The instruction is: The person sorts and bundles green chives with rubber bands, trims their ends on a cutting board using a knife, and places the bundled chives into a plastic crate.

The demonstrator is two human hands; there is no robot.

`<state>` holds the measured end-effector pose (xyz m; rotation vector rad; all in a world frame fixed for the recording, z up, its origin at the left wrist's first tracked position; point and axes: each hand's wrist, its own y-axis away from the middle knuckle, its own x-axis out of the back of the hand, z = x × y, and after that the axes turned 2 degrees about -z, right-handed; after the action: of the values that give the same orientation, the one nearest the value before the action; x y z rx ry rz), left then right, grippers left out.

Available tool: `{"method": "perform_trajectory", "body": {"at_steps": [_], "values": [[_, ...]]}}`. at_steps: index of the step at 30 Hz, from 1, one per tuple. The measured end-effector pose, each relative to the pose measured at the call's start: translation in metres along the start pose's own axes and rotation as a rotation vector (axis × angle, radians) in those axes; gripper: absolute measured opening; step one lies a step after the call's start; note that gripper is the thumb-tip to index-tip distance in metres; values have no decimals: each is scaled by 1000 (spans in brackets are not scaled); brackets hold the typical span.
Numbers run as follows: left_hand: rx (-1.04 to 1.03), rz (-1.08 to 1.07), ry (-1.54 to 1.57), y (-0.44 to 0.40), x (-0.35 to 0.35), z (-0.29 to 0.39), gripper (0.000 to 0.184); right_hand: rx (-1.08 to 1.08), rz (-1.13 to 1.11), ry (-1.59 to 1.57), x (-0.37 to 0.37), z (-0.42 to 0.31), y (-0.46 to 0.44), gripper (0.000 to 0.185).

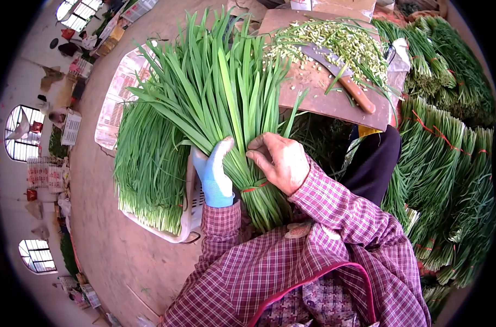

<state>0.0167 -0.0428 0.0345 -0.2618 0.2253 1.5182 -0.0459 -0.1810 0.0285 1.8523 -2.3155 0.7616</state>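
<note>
A large bunch of garlic chives (229, 109) stands fanned out in front of my body, its leaves pointing away from me. A red band (255, 187) ties it near the stem end. My left hand (216, 171), in a blue and white glove, grips the bunch from its left side, thumb in front and fingers hidden behind the leaves. On the other side my bare right hand (280, 162) has its thumb and fingers pinched together at the leaves, just above the band. The exact leaves in that pinch are partly covered by the fingers.
A white plastic crate (189, 231) with chives is at the left. Ahead, a board (308, 98) carries chopped stem ends (335, 43) and a wooden-handled knife (340, 76). Banded chive bundles (439, 158) are piled at right, beside my knee (373, 163).
</note>
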Motion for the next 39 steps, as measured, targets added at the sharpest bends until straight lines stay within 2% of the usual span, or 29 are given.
{"method": "perform_trajectory", "body": {"at_steps": [8, 11, 15, 22, 26, 28, 30, 32, 34, 38, 39], "values": [[-43, -3, -36, 1, -4, -1, 49, -33, -28, 120, 0, 3, -5, 13], [-38, -8, -40, 0, -2, -4, 51, 82, 34, 275, 1, -4, -4, 14], [-12, 14, -33, 3, -3, -2, 53, 47, 15, 322, 2, -1, -3, 13], [-67, -18, -65, 7, -12, 3, 54, -28, -55, 347, 4, -5, -7, 19], [-70, -18, -19, 4, -7, 0, 53, -33, -19, 117, 4, -10, 0, 15], [-44, -32, -29, 3, 0, -3, 52, 88, 1, 190, 3, -15, 4, 13], [-77, -32, -41, 0, 2, -4, 48, 317, 62, 300, -2, -11, 10, 15], [-9, 2, -126, 1, 3, -2, 45, 436, 53, 291, -8, -9, 13, 19], [-29, -10, -107, 2, 3, -1, 43, 477, 53, 298, -14, -9, 16, 21], [-19, -18, -118, 4, 3, 1, 43, 418, -2, 227, -22, -6, 17, 21], [-23, -8, -120, 3, 5, -3, 43, 287, -64, 83, -20, -7, 15, 19]]}}
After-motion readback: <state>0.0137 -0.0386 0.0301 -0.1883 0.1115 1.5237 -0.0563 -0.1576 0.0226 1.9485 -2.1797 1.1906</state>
